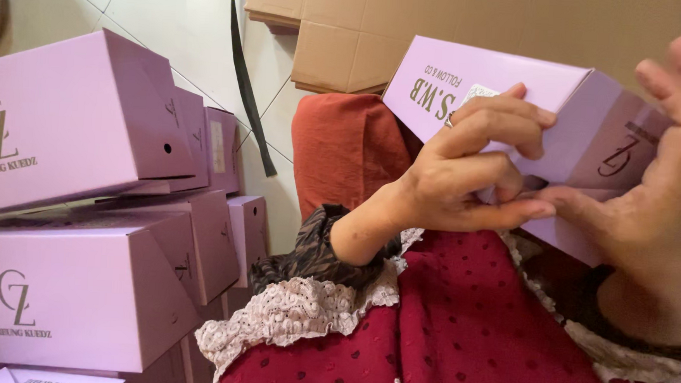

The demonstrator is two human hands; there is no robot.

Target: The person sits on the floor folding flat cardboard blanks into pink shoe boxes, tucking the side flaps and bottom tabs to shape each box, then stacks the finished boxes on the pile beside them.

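Observation:
A lilac cardboard box [517, 88] with dark printing is held up in front of me, tilted, its end flap facing me. My left hand [466, 171] grips the box near its end, fingers curled over the edge and thumb pressing on the folded flap. My right hand [659, 193] holds the box's right end, fingers spread over the flap and its thumb meeting the left thumb at the fold. A ring shows on my left hand. Both wrists wear dark patterned cuffs over a dark red dotted garment with lace trim [465, 330].
A stack of assembled lilac boxes [84, 201] fills the left side. Flat brown cardboard sheets [349, 29] lie on the white tiled floor [171, 12] at the back. An orange-red cushion [346, 149] sits behind my left arm. A dark strap [245, 85] crosses the floor.

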